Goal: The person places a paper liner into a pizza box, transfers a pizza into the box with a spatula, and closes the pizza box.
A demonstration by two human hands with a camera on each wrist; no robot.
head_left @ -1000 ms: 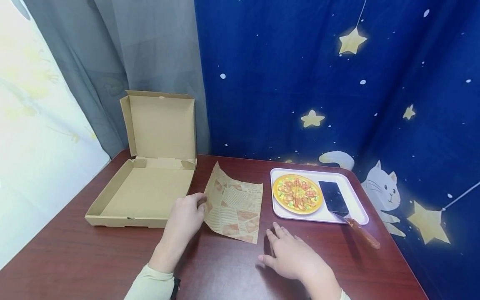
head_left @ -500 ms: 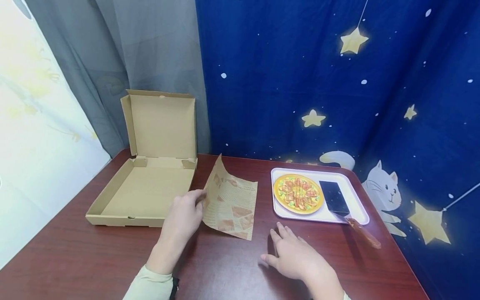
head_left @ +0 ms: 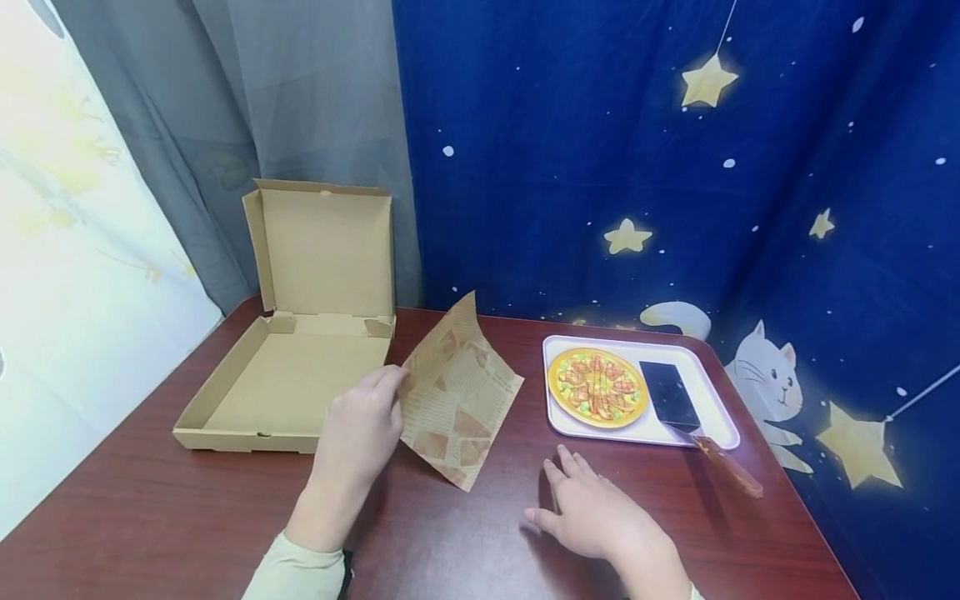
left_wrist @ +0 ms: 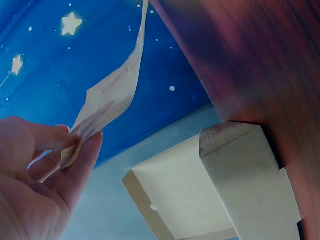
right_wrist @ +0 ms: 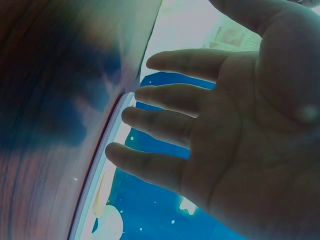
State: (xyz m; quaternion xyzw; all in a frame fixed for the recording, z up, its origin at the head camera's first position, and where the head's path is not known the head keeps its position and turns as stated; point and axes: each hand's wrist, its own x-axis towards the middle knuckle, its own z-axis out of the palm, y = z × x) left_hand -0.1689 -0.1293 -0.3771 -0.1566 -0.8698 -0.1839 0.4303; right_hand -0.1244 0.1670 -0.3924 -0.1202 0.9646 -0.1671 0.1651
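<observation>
My left hand (head_left: 360, 429) pinches the left edge of a sheet of printed wrapping paper (head_left: 457, 400) between thumb and fingers, and the sheet is tilted up off the table. In the left wrist view the paper (left_wrist: 112, 97) bends away from the fingertips. Beside that hand an opened cardboard pizza box (head_left: 300, 375) lies with its lid standing up. My right hand (head_left: 596, 508) hovers palm down near the tabletop, fingers spread and holding nothing. Just beyond it is a white tray (head_left: 630, 432) bearing a round pizza (head_left: 597, 387) with an orange rim.
A spatula with a dark blade (head_left: 667, 396) rests on the tray, its wooden handle (head_left: 731, 469) sticking out past the front edge. Both hands work over a dark red wooden table (head_left: 450, 550). Grey and blue curtains (head_left: 525, 167) hang behind it.
The left hand has lifted the paper's left side a little higher, and the sheet has turned so its lower corner swings left. The right hand has barely shifted.
</observation>
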